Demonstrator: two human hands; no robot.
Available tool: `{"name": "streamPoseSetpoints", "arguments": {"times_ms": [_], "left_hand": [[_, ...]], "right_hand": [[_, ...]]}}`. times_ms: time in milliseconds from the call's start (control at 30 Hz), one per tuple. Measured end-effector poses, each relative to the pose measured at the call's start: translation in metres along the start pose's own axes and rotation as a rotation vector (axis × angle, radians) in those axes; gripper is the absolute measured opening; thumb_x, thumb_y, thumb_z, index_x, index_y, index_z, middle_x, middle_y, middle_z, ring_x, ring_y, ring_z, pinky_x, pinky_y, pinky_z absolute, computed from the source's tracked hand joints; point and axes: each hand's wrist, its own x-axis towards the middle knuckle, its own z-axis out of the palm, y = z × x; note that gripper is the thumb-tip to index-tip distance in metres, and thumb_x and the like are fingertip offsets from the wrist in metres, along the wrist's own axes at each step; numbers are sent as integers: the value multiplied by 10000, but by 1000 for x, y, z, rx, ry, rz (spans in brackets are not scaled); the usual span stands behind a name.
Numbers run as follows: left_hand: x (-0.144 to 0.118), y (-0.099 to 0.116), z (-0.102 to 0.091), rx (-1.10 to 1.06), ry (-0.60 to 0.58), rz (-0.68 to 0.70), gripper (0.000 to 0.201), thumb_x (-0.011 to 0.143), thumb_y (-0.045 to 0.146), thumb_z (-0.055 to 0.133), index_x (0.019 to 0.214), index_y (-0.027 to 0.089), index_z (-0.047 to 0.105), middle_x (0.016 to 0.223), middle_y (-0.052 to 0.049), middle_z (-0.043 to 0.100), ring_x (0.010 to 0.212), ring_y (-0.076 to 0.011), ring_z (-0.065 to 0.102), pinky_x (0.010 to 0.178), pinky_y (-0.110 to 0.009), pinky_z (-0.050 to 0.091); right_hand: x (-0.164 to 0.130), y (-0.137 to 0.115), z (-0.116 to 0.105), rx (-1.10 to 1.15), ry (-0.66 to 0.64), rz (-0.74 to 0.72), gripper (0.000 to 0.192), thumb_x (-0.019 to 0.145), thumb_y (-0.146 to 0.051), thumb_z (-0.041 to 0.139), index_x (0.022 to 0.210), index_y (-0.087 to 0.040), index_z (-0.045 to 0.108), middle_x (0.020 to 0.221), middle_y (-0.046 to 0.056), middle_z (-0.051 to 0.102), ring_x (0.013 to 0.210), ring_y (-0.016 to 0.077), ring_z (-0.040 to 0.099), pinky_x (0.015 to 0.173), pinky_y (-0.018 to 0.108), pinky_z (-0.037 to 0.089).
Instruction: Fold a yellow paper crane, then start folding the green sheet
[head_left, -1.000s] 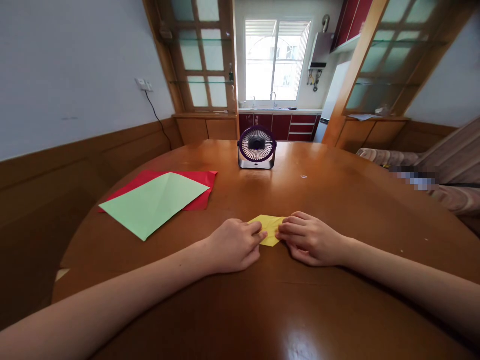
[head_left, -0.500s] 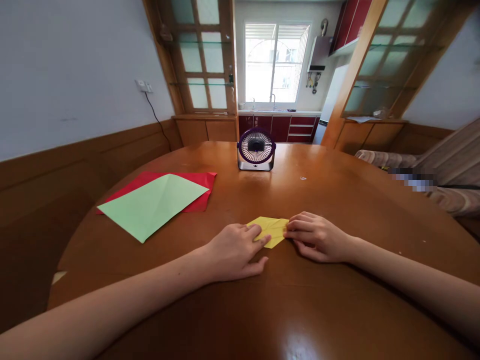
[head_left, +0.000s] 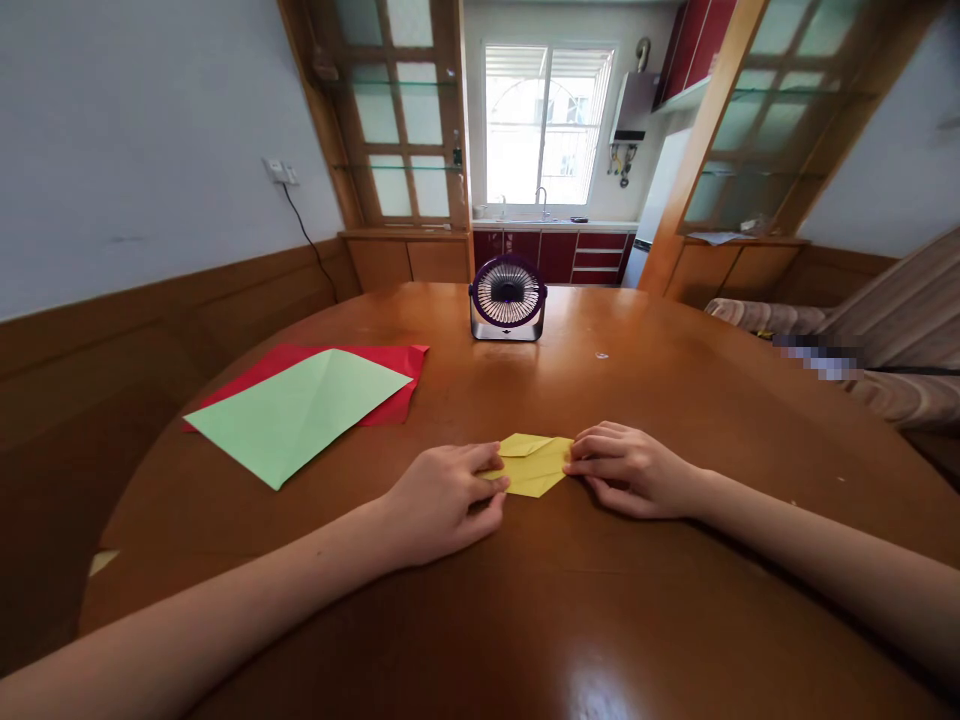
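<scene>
At the near middle of the round wooden table point(head_left: 675, 400) lies a small folded yellow paper point(head_left: 534, 466), flat on the wood, with one flap raised slightly along its far edge. Our left hand point(head_left: 442, 497) rests at the paper's left corner, fingers curled and the tips pinching or pressing that corner; our right hand point(head_left: 630, 470) lies at the right corner, fingers extended low and touching the edge. Neither hand lifts the paper; both pin it to the table. We judge the step in hand to be the setting of a fold, the sheet being steadied at both ends. The next move, in our judgement, calls for firm pressure along the crease with the corners kept aligned. Well apart to the left lie a green sheet point(head_left: 296, 410) over a red sheet point(head_left: 390, 365). A small desk fan point(head_left: 508, 297) stands beyond.
</scene>
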Motion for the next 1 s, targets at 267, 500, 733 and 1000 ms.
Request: {"name": "streamPoseSetpoints", "arguments": {"times_ms": [267, 500, 733, 1000], "left_hand": [[-15, -7, -5, -88, -57, -79, 378, 946, 275, 421, 787, 188, 753, 1112, -56, 698, 1024, -195, 675, 895, -296, 538], [-5, -12, 5, -151, 95, -25, 193, 888, 255, 517, 935, 146, 669, 1141, -104, 642, 1021, -194, 649, 878, -303, 537], [7, -13, 16, -103, -49, 181, 336, 956, 249, 438, 1238, 130, 576, 1289, -127, 583, 1179, -220, 569, 1044, -370, 444], [11, -16, 17, -140, -39, 150, 301, 966, 281, 465, 1156, 136, 649, 1179, -107, 653, 1068, -207, 631, 954, -332, 504]], "right_hand": [[-2, 4, -3, 103, 48, 9, 249, 868, -125, 503, 1053, -166, 665, 979, 103, 671, 927, 193, 624, 826, 356, 506], [2, 1, -2, 123, 64, 36, 188, 877, -142, 515, 973, -173, 673, 921, 93, 661, 862, 182, 612, 771, 331, 499], [5, 0, 0, 111, 39, 57, 125, 874, -161, 531, 910, -164, 651, 909, 89, 641, 835, 176, 583, 763, 328, 483], [9, -1, 1, 114, 15, 95, 100, 887, -221, 555, 942, -165, 616, 974, 96, 617, 908, 182, 576, 829, 338, 488]]}}
